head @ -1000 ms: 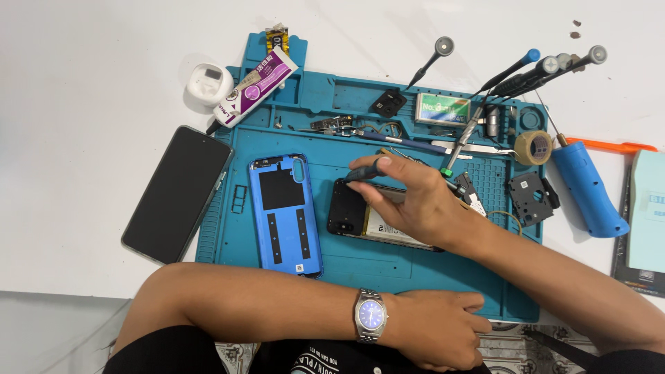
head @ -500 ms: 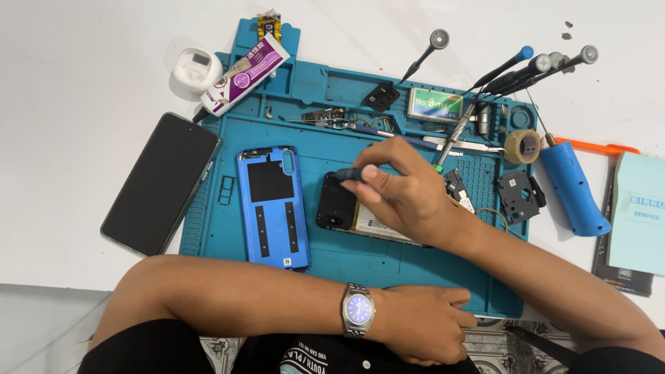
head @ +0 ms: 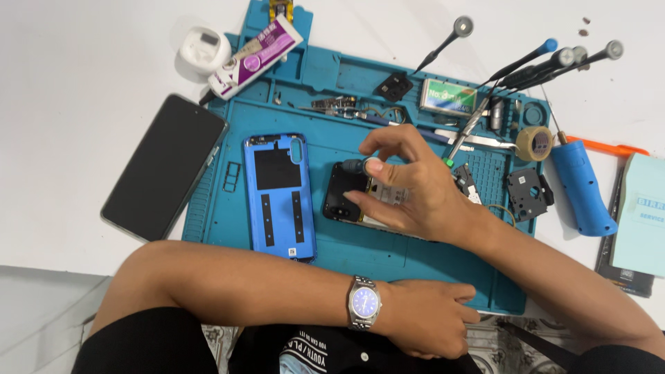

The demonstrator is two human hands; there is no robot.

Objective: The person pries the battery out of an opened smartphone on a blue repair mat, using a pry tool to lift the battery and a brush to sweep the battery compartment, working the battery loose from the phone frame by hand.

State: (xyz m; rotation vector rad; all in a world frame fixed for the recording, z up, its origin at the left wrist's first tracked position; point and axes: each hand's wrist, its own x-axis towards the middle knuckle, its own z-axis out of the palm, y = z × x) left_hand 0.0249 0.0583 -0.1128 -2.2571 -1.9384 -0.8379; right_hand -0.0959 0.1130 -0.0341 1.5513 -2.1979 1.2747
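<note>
An opened dark phone (head: 344, 195) lies in the middle of the teal work mat (head: 346, 249). My right hand (head: 415, 190) hovers over its right part. Thumb and forefinger pinch a small dark tool with a pale round end (head: 365, 165) at the phone's top edge, and the other fingers rest on the phone's inside. Most of the phone's innards are hidden under the hand. My left hand (head: 424, 320), with a wristwatch (head: 364, 303) on the wrist, lies curled at the mat's near edge with nothing seen in it. A blue phone back cover (head: 278, 195) lies inside up, left of the phone.
A black phone screen (head: 165, 166) lies on the white table left of the mat. Glue tube (head: 255, 55) and white tape holder (head: 204, 48) sit at back left. Several screwdrivers (head: 533, 62), tape roll (head: 534, 143), blue handled tool (head: 582, 187), tweezers and small black parts (head: 528, 192) crowd the right.
My right hand has stayed over the phone, its fingers now raised and pinching the small tool at the phone's top. My left arm has not moved on the mat.
</note>
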